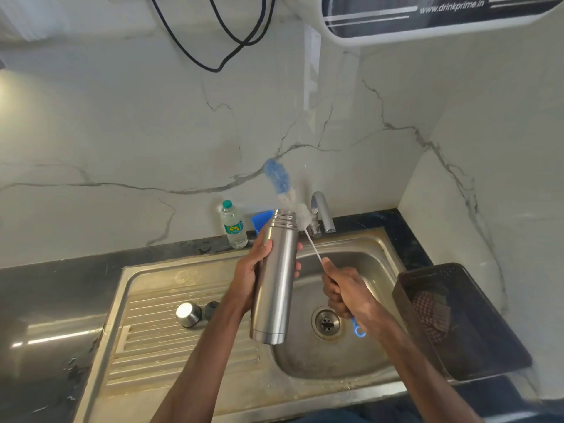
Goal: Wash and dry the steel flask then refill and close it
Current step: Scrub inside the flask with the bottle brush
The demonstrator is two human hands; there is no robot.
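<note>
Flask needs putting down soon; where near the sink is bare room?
Free: the ribbed drainboard nearer than the steel cap and black stopper, and the dark counter left of it. Crowded: behind, by the plastic bottle and tap; the basket fills the right side.

**Brushed steel, veined stone, dark plastic**

The flask is brushed steel with a soft satin sheen. The cap on the left drainboard shines brighter. The sink is dull, stained steel, ribbed on the left. The bottle brush has fluffy bristles on thin wire. The counter is dark glossy stone, and the far wall is smooth veined marble. On the right, a matt plastic basket holds checked cloth.
</note>
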